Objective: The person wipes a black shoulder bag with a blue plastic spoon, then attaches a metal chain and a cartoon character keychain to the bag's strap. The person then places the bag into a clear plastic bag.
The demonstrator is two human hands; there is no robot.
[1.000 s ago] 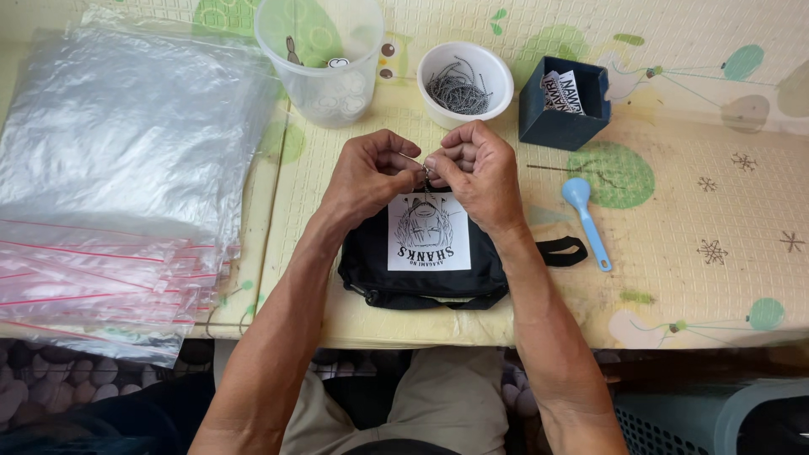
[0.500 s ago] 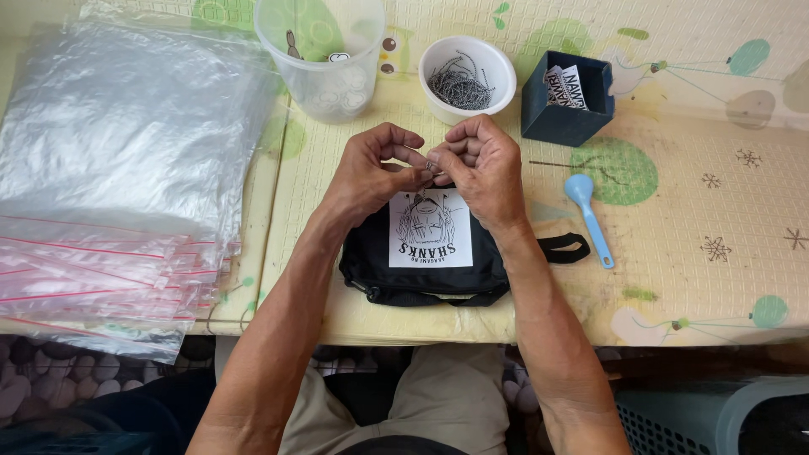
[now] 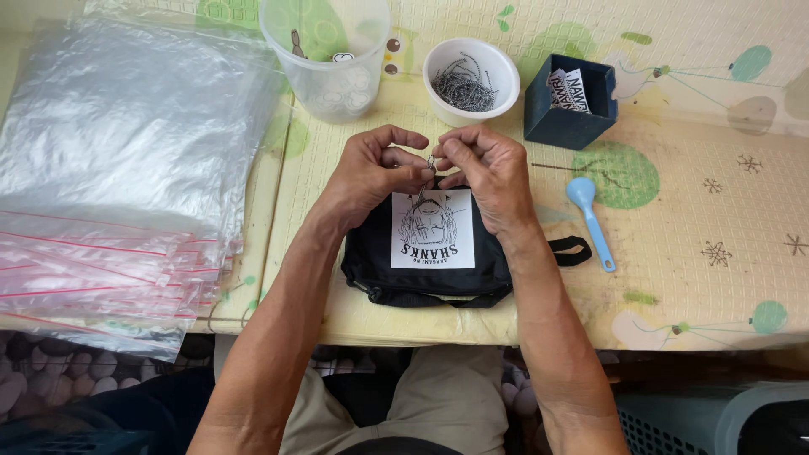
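A small black pouch (image 3: 421, 278) with a white printed patch lies on the mat in front of me, its strap loop trailing to the right. My left hand (image 3: 371, 173) and my right hand (image 3: 489, 168) meet just above its top edge. Both pinch a thin metal ball chain (image 3: 431, 163) between their fingertips, at the pouch's zipper end. How the chain sits on the pouch is hidden by my fingers.
A stack of clear zip bags (image 3: 109, 160) with red seals covers the left. Behind stand a clear plastic cup (image 3: 324, 55), a white bowl of chains (image 3: 469, 80) and a dark blue box of cards (image 3: 569, 101). A light blue spoon (image 3: 590, 219) lies to the right.
Both hands stay together over the pouch's top; the fingers have shifted slightly on the chain. The pouch has not moved.
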